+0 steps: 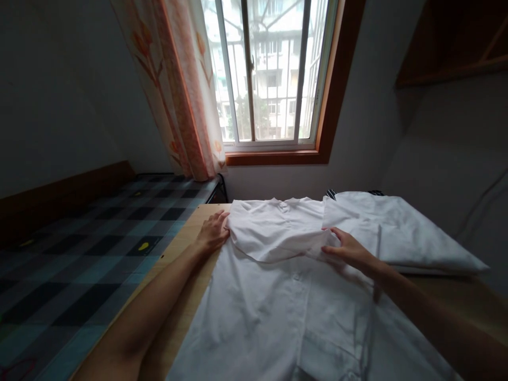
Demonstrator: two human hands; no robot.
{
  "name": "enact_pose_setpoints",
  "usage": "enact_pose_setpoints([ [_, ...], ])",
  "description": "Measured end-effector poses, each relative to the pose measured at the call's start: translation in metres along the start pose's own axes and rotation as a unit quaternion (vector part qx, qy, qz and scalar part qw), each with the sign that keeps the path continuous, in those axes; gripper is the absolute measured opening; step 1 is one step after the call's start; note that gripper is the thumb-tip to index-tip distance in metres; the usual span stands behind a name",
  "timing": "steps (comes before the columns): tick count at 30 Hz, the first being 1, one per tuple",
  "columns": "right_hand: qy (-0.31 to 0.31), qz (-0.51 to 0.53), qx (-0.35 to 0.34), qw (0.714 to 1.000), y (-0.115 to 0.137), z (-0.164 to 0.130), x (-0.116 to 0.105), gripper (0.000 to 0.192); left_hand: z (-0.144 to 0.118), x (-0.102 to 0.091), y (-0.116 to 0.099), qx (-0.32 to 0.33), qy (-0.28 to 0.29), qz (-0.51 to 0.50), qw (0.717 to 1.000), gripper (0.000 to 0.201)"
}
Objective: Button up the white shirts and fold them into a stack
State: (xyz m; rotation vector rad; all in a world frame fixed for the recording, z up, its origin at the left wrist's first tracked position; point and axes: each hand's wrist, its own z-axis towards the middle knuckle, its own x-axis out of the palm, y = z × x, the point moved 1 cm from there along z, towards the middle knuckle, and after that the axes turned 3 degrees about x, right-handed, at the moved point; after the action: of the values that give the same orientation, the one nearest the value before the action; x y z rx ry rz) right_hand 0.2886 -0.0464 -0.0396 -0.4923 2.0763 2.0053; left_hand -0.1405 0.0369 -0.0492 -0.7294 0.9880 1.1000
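A white button-front garment [254, 296], like a shirt or lab coat, lies spread on a wooden table with its collar toward the window. One sleeve [273, 243] is folded across the chest. My right hand [343, 247] pinches the end of that sleeve between thumb and fingers, slightly raised. At the sleeve's left fold, my left hand [214, 230] has its fingers bent together on the cloth edge; how firmly it grips is hard to see. A pocket shows low on the garment's right front.
Another folded white cloth piece [413, 230] lies at the right on the wooden table [186, 264]. To the left is a bed with a checked cover [91, 254]. A floral curtain [178, 84] hangs beside the window [273, 74]. A wooden shelf [448, 74] juts out at upper right.
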Motion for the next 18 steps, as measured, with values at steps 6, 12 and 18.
enact_pose_setpoints([
  [6, 0.059, 0.259, 0.065, 0.962, 0.047, 0.003, 0.018, 0.043, 0.002, -0.009, -0.012, -0.014, -0.019, 0.096, 0.995, 0.03],
  [12, 0.064, 0.369, -0.028, 0.927, 0.094, 0.01, 0.015, 0.031, 0.013, -0.017, -0.014, -0.127, -0.039, 0.065, 0.989, 0.027],
  [18, 0.005, 0.352, -0.035, 0.935, 0.067, -0.001, 0.013, 0.039, 0.012, -0.007, -0.008, -0.341, 0.004, -0.011, 0.94, 0.038],
])
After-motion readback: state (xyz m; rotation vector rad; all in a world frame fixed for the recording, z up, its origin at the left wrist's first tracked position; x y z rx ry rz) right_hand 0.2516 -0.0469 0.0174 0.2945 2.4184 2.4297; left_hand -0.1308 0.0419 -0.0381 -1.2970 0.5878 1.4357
